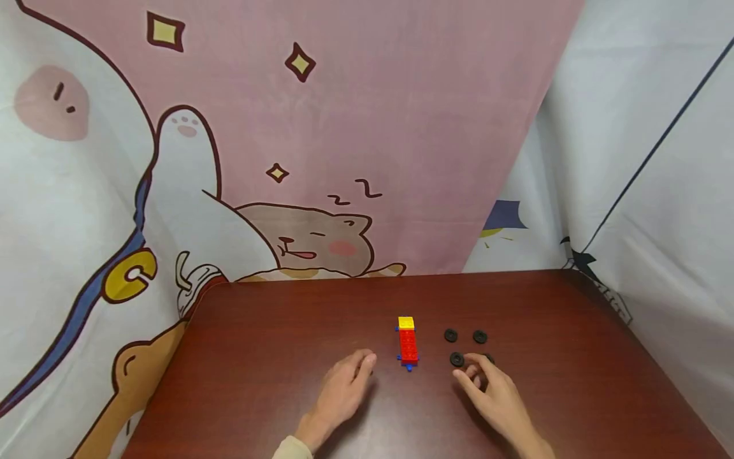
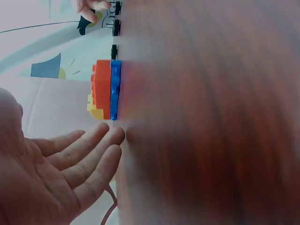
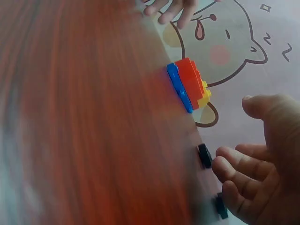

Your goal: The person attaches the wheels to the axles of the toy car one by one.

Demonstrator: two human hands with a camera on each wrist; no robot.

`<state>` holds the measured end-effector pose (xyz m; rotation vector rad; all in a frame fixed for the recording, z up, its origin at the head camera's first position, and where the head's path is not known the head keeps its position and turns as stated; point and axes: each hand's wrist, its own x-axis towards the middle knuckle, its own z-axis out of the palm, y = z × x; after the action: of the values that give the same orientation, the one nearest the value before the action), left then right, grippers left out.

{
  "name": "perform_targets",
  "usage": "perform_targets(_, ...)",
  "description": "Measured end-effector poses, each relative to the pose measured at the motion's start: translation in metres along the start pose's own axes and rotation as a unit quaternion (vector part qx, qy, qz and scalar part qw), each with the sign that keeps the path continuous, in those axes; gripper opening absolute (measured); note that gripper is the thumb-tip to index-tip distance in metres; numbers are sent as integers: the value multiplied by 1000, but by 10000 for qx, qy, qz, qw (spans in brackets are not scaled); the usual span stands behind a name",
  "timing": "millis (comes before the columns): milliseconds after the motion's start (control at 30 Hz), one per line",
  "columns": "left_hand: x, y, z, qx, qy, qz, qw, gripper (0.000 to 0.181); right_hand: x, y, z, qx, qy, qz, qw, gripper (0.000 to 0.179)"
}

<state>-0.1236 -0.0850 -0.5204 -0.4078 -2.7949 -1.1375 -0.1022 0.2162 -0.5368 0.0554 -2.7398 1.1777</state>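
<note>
A toy car body of building bricks (image 1: 408, 345) stands on the table, red on a blue base with a yellow brick at its far end. My left hand (image 1: 343, 386) hovers to the left of it, fingers loosely extended and holding nothing; the palm (image 2: 33, 178) shows in the left wrist view. To the right of the car, my right hand (image 1: 494, 394) has relaxed, slightly bent fingers with nothing between them. Its fingertips are close to a black wheel (image 1: 457, 359). Another wheel (image 1: 489, 359) is partly hidden behind those fingers.
Two more black wheels lie farther back, one wheel (image 1: 451, 335) nearer the car and the other wheel (image 1: 480, 336) to its right. The brown table (image 1: 275, 331) meets a printed cloth (image 1: 424, 159) at its back edge. White cloth (image 1: 665, 268) hangs along the right side.
</note>
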Motion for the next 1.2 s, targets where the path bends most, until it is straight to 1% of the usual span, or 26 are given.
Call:
perform_targets(33,1,2,2,-85,-19,-61,9999,46,1,0,2,78,-40,155,9998,47)
perform_targets(133,5,6,7,-153,-98,-194,9996,47,4,1,7,290,-117,530,9981,50)
perform_targets(233,12,12,12,-329,-338,-292,9985,54,5,4,11,371,-144,738,9965,51)
perform_targets(300,19,15,17,-429,-453,-416,9972,55,6,5,14,296,-107,811,9962,52)
perform_targets(367,26,17,22,-555,-579,-577,9951,52,7,5,16,192,-102,851,9961,54)
perform_targets(433,31,19,27,-596,-589,-769,9935,49,10,3,18,35,-150,930,9955,57)
perform_targets(500,36,21,32,-544,-568,-1009,9918,49,13,2,19,-92,-240,999,9947,59)
perform_targets(600,42,26,40,-174,-407,-1229,9914,57,17,-1,20,-392,-315,1033,9934,58)
perform_targets(700,48,31,48,376,-358,-1396,9888,62,20,-3,23,-735,-210,945,9926,51)
perform_targets(733,50,33,50,530,-374,-1434,9875,65,21,-4,23,-822,-178,877,9926,48)
perform_targets(800,51,37,55,733,-520,-1535,9841,73,21,-4,25,-922,-116,705,9932,42)
perform_targets(867,52,41,59,850,-693,-1641,9803,84,19,-3,26,-963,-51,518,9940,36)
perform_targets(933,53,44,63,852,-769,-1712,9785,93,18,-3,28,-967,-11,342,9947,31)
perform_targets(967,54,45,64,905,-776,-1734,9776,95,18,-3,28,-955,19,280,9950,30)
perform_targets(1033,56,46,66,948,-732,-1764,9770,92,18,-5,31,-920,62,303,9953,28)
perform_targets(1100,58,46,67,971,-620,-1730,9782,80,19,-7,34,-784,96,432,9959,28)
perform_targets(1200,61,45,66,901,-482,-1648,9810,59,20,-12,41,-305,196,857,9957,31)
